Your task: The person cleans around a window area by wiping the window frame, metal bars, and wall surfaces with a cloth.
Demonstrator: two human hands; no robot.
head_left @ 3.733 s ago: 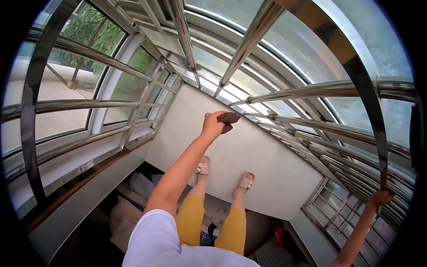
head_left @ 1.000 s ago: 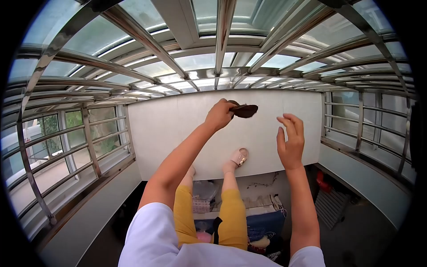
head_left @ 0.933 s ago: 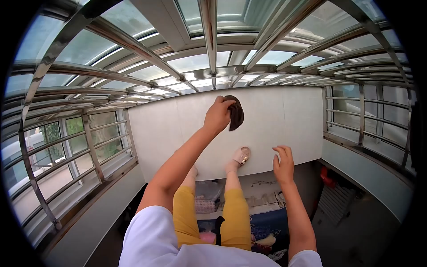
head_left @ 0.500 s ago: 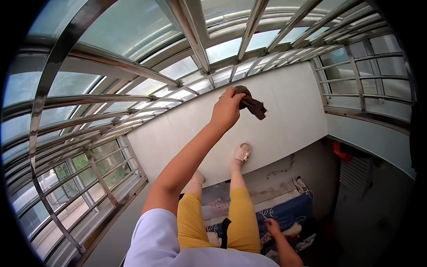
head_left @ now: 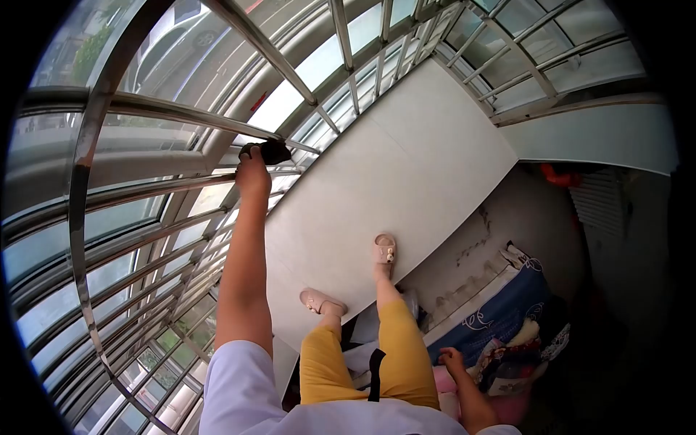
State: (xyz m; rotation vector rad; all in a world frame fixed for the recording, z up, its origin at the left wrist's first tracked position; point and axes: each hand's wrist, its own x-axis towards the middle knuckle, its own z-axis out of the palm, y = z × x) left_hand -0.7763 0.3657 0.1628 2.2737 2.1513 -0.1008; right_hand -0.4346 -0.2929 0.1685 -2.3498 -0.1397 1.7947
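Note:
My left hand (head_left: 252, 170) is closed round a dark brown cloth (head_left: 270, 152). The cloth rests against the metal bars (head_left: 181, 114) of the window guard, at the upper left. My right hand (head_left: 451, 360) hangs low beside my right thigh, above the fabrics below the ledge. Its fingers are curled, and whether it holds anything is too small to tell. Both my feet, in pink slippers (head_left: 385, 250), stand on the pale ledge (head_left: 391, 159).
Below the ledge lie a blue patterned cloth (head_left: 500, 308) and a heap of fabrics (head_left: 518, 355). A red object (head_left: 560, 176) and a ribbed grey panel (head_left: 598, 203) are at the right. Window bars also run along the upper right. A car (head_left: 185, 36) shows outside.
My left hand has carried the cloth leftward from over the ledge to the bars. The view has turned. My right hand has dropped from above the ledge to beside my thigh.

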